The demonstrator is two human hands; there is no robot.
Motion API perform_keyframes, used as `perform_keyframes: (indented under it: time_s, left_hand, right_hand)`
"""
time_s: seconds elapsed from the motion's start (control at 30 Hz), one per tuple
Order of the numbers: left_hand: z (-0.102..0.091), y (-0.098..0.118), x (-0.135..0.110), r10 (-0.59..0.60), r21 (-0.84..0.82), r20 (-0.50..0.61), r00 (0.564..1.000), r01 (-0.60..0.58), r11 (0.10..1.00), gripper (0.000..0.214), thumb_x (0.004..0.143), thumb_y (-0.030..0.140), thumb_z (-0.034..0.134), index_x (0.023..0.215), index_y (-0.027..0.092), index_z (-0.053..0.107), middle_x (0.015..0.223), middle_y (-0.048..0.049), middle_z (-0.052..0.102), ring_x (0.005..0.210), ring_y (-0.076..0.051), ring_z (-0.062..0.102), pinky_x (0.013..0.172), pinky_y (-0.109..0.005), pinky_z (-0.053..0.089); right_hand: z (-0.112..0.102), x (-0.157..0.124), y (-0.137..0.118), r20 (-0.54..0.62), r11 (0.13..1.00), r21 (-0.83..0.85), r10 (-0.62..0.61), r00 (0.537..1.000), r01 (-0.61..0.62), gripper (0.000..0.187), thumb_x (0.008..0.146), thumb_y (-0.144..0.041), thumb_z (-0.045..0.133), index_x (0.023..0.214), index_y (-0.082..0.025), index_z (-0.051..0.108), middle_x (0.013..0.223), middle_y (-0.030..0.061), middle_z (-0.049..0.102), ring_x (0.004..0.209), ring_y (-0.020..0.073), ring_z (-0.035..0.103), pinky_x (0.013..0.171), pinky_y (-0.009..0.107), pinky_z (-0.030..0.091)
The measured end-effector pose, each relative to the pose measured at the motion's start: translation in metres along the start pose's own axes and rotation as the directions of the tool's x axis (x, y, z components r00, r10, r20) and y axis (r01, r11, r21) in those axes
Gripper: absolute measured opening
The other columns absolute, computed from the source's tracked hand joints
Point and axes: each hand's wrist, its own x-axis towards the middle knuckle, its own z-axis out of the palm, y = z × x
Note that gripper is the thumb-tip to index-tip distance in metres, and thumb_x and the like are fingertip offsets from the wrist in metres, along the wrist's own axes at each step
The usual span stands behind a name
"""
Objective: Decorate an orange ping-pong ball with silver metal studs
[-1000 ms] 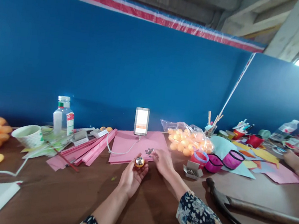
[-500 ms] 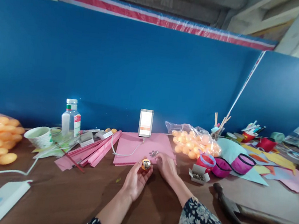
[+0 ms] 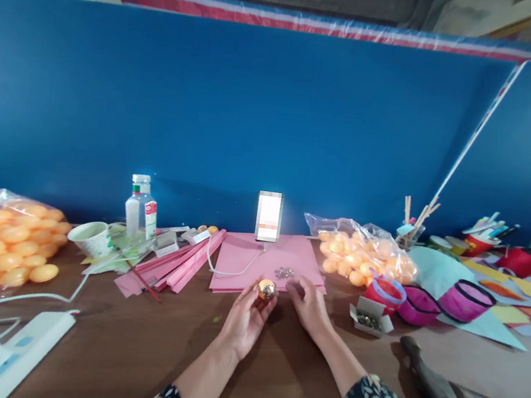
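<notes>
In my left hand [image 3: 245,320] is a small orange ball [image 3: 266,288], a ping-pong ball by its look, held in the fingertips. Shiny metal studs, like thumbtacks, cover part of its upper side. My right hand [image 3: 310,306] is just to the right of the ball, apart from it, with thumb and fingers pinched together; whatever they hold is too small to make out. Beyond the fingertips, a little heap of thumbtacks [image 3: 284,272] lies on a stack of pink sheets [image 3: 238,257].
Bags of orange balls stand at left [image 3: 0,242] and back right [image 3: 361,251]. On the right lie an open box of tacks [image 3: 369,320], purple fabric rings [image 3: 420,305] and a hammer [image 3: 446,386]. A bottle [image 3: 141,209], paper cup [image 3: 89,238] and power strip [image 3: 24,356] are left.
The view has turned a little left, so things sit further right. My right hand has drawn back from the tack heap towards me, fingers pinched. My left hand keeps its hold on the ball.
</notes>
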Motion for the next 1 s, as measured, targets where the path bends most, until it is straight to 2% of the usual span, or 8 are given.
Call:
perform_keyframes:
  time_s: [0.27,0.43,0.7,0.87,1.0]
  left_hand:
    - [0.002,0.002,-0.001,-0.013,0.062,-0.024,1.000,0.014,0.998,0.032,0.070,0.018,0.062,0.101,0.013,0.057,0.086,-0.0080,0.066,0.079,-0.016,0.063,0.075,-0.025,0.051]
    - [0.000,0.001,0.001,-0.018,0.086,-0.014,1.000,0.020,0.996,0.032,0.073,0.022,0.059,0.103,0.016,0.056,0.087,-0.0079,0.066,0.077,-0.016,0.063,0.072,-0.027,0.051]
    - [0.002,0.001,0.002,0.041,0.039,-0.027,0.999,-0.039,0.998,0.031,0.073,0.014,0.058,0.104,0.018,0.058,0.093,-0.0064,0.066,0.083,-0.015,0.062,0.077,-0.027,0.050]
    - [0.000,-0.001,0.006,0.070,0.074,-0.034,0.997,-0.068,0.995,0.033,0.070,0.012,0.060,0.103,0.017,0.058,0.093,-0.0067,0.067,0.084,-0.015,0.063,0.081,-0.027,0.048]
    - [-0.003,-0.003,0.006,0.082,0.125,-0.032,0.996,-0.078,0.989,0.036,0.070,0.015,0.062,0.105,0.019,0.057,0.096,-0.0069,0.066,0.084,-0.015,0.063,0.079,-0.028,0.049]
  right_hand:
    - [-0.001,-0.002,-0.011,-0.015,0.985,0.160,0.074,0.997,-0.071,0.020,0.078,-0.034,0.048,0.077,-0.016,0.057,0.070,0.0036,0.061,0.066,0.0166,0.056,0.061,0.025,0.042]
    - [0.007,-0.005,-0.011,0.041,0.957,0.248,0.144,0.989,-0.150,0.023,0.077,-0.038,0.049,0.077,-0.017,0.056,0.066,0.0016,0.058,0.057,0.0134,0.051,0.054,0.024,0.040]
    - [0.009,-0.006,-0.018,0.080,0.900,0.388,0.181,0.980,-0.198,0.020,0.073,-0.038,0.055,0.074,-0.018,0.053,0.058,-0.0019,0.051,0.050,0.0108,0.045,0.049,0.022,0.037]
    - [0.008,-0.006,-0.024,0.183,0.804,0.513,0.241,0.953,-0.302,0.025,0.070,-0.043,0.057,0.068,-0.017,0.056,0.055,-0.0020,0.051,0.050,0.0108,0.046,0.048,0.023,0.038]
    - [0.008,-0.006,-0.028,0.239,0.708,0.588,0.308,0.921,-0.390,0.025,0.066,-0.039,0.062,0.077,-0.017,0.057,0.063,-0.0004,0.057,0.054,0.0107,0.050,0.051,0.023,0.041]
